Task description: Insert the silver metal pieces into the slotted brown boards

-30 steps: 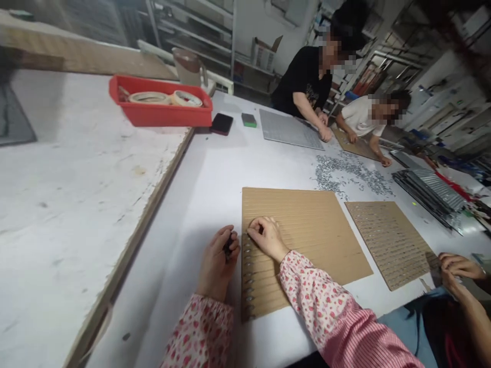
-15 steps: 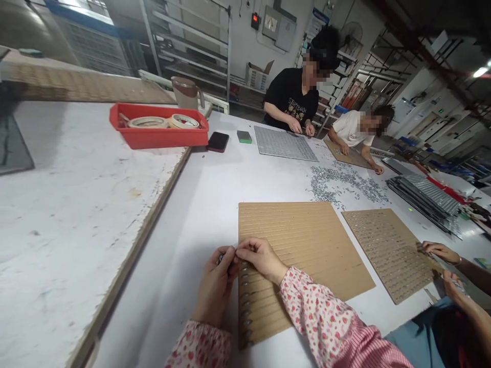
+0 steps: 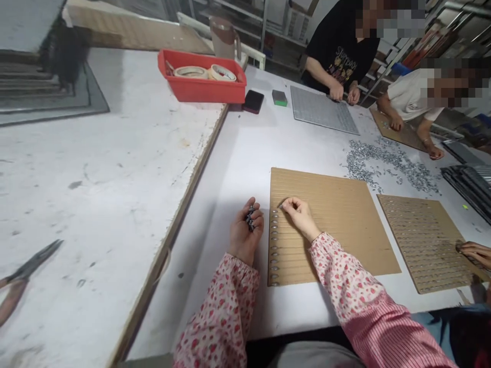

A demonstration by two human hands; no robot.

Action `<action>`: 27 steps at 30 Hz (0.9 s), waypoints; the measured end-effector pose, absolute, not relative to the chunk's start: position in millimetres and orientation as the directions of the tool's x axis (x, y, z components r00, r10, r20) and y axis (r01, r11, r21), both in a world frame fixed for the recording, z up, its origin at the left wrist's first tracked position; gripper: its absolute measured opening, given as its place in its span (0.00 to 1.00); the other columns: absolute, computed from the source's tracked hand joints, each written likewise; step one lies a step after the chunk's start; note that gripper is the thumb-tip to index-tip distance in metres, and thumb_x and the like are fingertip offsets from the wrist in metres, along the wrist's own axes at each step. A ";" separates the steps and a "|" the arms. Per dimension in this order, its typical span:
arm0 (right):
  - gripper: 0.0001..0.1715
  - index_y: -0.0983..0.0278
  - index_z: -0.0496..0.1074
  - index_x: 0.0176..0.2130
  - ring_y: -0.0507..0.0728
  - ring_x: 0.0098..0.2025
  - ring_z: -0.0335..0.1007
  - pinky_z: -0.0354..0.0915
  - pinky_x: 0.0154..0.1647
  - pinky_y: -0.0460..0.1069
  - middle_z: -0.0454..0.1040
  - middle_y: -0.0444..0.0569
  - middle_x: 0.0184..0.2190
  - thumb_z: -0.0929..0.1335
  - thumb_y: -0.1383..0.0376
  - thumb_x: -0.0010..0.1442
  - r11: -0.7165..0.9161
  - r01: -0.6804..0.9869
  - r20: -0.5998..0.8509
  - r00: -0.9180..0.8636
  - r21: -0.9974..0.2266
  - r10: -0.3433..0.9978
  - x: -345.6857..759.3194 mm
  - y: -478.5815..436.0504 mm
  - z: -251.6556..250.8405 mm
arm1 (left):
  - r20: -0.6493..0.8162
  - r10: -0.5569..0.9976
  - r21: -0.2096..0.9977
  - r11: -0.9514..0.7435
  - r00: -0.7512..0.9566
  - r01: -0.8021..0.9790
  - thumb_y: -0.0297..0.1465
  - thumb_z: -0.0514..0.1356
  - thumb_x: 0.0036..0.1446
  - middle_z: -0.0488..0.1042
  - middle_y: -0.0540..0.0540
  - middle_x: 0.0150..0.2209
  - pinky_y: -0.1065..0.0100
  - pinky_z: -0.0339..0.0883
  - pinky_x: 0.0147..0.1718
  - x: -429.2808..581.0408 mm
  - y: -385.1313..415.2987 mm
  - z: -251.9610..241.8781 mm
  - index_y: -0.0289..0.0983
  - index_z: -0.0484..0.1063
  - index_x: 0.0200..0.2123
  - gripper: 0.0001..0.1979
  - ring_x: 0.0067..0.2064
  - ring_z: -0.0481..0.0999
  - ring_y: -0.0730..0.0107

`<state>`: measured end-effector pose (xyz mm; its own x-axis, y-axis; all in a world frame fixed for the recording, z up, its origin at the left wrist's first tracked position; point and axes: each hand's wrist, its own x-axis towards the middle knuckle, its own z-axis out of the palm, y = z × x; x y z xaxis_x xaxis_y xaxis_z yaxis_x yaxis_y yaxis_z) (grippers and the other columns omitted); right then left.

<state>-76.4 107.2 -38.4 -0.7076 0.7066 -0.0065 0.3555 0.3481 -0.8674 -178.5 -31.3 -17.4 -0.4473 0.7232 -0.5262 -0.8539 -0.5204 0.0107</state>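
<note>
Checking hands: left hand is turned palm up, grip closed around a small bunch of metal clips. Right hand is pinched at a groove of the corrugated cardboard sheet, a clip apparently held, mostly hidden by the fingers. A clip row is seated along the sheet's left edge, at 8 o'clock from the right hand. A loose clip pile is lying at 1 o'clock. Risks: clips could be spilled from the cupped left palm; seated clips could be knocked out by the right sleeve; the sheet could be shifted on the table by hard pressing.
</note>
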 end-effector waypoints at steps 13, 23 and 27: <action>0.13 0.62 0.73 0.29 0.56 0.38 0.62 0.54 0.42 0.50 0.72 0.45 0.28 0.65 0.60 0.61 0.626 0.519 0.123 -0.705 -0.581 0.699 -86.6 95.0 -42.1 | -0.478 0.728 -0.002 -0.561 -0.492 -0.828 0.17 0.50 0.58 0.69 0.48 0.30 0.84 0.55 0.17 -178.4 -33.2 -15.7 0.32 0.67 0.32 0.09 0.22 0.63 0.86; 0.09 0.62 0.70 0.28 0.56 0.38 0.62 0.53 0.41 0.50 0.71 0.46 0.29 0.66 0.61 0.59 0.697 0.521 0.110 -0.757 -0.492 0.644 -86.3 96.7 -37.3 | -0.473 0.751 -0.075 -0.555 -0.461 -0.828 0.19 0.49 0.61 0.65 0.50 0.26 0.83 0.52 0.15 -181.4 -35.8 -20.3 0.32 0.67 0.32 0.09 0.20 0.60 0.85; 0.07 0.61 0.70 0.29 0.56 0.36 0.62 0.54 0.40 0.49 0.71 0.44 0.27 0.68 0.62 0.57 0.680 0.504 0.104 -0.758 -0.532 0.644 -85.8 102.0 -37.4 | -0.464 0.759 -0.092 -0.555 -0.458 -0.827 0.20 0.50 0.61 0.64 0.51 0.25 0.82 0.51 0.14 -181.3 -36.4 -20.9 0.32 0.67 0.31 0.09 0.19 0.58 0.85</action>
